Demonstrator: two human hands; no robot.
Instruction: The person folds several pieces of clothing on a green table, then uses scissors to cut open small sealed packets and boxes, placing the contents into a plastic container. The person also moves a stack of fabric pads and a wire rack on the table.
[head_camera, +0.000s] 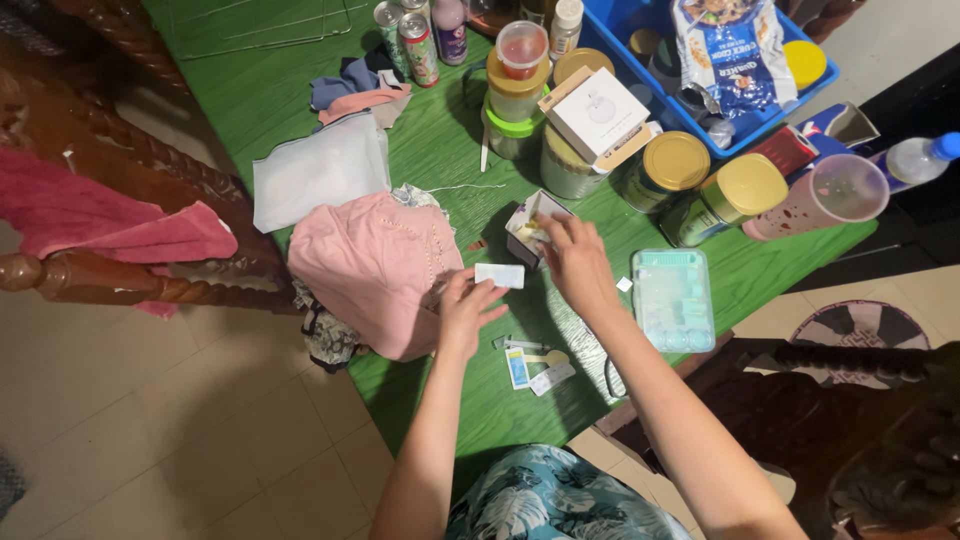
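My left hand (465, 310) pinches a small white flat packet (499, 275) over the green table (270, 95), beside a pink folded garment (375, 265). My right hand (578, 265) reaches into a small open white cardboard box (527, 225), fingers on something pale yellow inside it. Below my hands lie small packets and cards (532, 365) on the tabletop.
A mint plastic case (672, 298) lies right of my right hand. Gold-lidded tins (676, 165), jars, cans, a white box (598, 112) and a blue bin (640, 30) crowd the back. White cloth (320, 170) lies left; a wooden chair with red cloth (110, 230) stands beside the table.
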